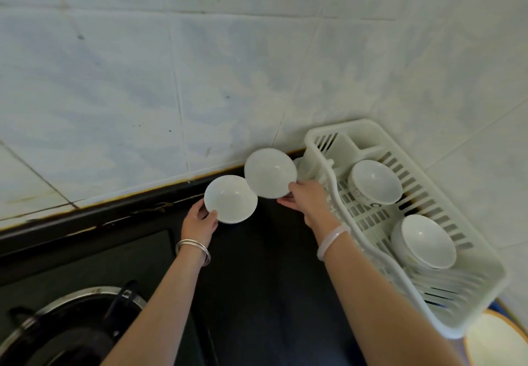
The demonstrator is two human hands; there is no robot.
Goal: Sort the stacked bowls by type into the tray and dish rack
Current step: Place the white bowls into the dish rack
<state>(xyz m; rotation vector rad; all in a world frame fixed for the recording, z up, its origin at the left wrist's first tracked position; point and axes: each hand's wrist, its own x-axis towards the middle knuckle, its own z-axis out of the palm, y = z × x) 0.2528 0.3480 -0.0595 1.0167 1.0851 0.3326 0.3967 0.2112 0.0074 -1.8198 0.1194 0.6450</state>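
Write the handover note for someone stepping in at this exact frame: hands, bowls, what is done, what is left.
Left hand: fingers grip a plain white bowl by its rim, over the dark counter.
Right hand: holds a second white bowl, tilted, just left of the dish rack.
Done: the rack holds a far bowl with a patterned outside and a near bowl, seemingly on top of others.
An orange-rimmed dish at bottom right, partly cut off, may be the tray.
Left: place both held bowls by type.
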